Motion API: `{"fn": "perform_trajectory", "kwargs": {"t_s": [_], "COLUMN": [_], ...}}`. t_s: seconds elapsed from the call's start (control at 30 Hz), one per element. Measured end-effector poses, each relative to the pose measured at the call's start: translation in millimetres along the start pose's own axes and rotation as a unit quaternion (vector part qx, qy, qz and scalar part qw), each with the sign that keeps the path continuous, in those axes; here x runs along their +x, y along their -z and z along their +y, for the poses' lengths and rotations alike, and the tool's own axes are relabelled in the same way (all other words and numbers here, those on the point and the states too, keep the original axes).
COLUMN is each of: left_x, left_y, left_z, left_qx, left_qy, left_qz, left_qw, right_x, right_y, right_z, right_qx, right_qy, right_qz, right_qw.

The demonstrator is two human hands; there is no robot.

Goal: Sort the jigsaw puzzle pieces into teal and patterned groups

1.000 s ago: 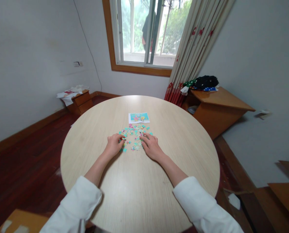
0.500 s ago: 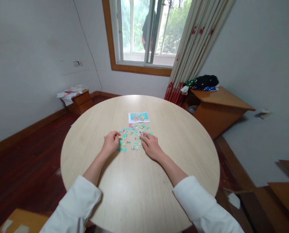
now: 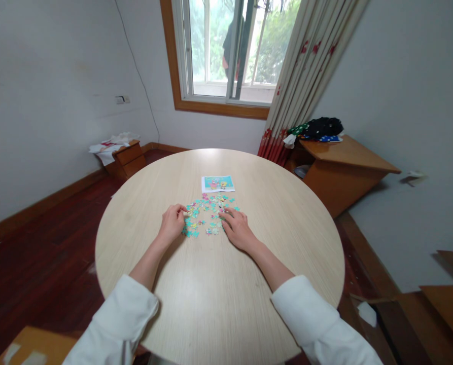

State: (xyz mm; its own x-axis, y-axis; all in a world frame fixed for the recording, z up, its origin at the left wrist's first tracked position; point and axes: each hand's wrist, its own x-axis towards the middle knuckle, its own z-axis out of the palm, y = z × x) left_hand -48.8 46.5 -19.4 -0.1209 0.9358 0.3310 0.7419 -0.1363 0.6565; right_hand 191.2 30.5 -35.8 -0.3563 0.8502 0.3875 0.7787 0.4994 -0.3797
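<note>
The bare left hand (image 3: 172,223) is sitting farther left in the frame than a second ago, while the bare right hand (image 3: 236,228) is keeping its place.

A large round table with a pale wood-grain top (image 3: 211,299) is filling the middle and lower frame. Left of centre, the left hand is curling its fingers at the pile's left edge; whether it is gripping anything, I cannot tell. Right of centre, the right hand is lying loosely open, fingers bending over the pile's right edge. A white-bordered paper sheet printed in turquoise, pink and yellow (image 3: 218,184) is lying at the frame's centre. Just below it, small turquoise, pink and yellow jigsaw pieces (image 3: 215,205) are spreading between the hands.
</note>
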Motion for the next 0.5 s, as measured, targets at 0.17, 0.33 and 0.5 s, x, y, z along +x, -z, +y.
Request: {"fn": "perform_trajectory", "kwargs": {"t_s": [0.17,0.33,0.5], "left_x": [-0.4,-0.2,-0.1], "left_y": [0.1,-0.4,-1.0], "left_z": [0.1,-0.9,0.8], "left_qx": [-0.006,-0.005,-0.015], "left_qy": [0.0,-0.002,0.007], "left_qz": [-0.005,-0.008,-0.015], "left_qw": [1.0,1.0,1.0], "right_x": [-0.1,0.6,-1.9], "right_y": [-0.5,1.7,5.9], "right_z": [-0.4,-0.5,-10.0], "right_qx": [0.001,0.006,-0.006], "right_qy": [0.0,-0.002,0.017], "right_qz": [-0.001,-0.002,-0.02], "right_qw": [1.0,1.0,1.0]}}
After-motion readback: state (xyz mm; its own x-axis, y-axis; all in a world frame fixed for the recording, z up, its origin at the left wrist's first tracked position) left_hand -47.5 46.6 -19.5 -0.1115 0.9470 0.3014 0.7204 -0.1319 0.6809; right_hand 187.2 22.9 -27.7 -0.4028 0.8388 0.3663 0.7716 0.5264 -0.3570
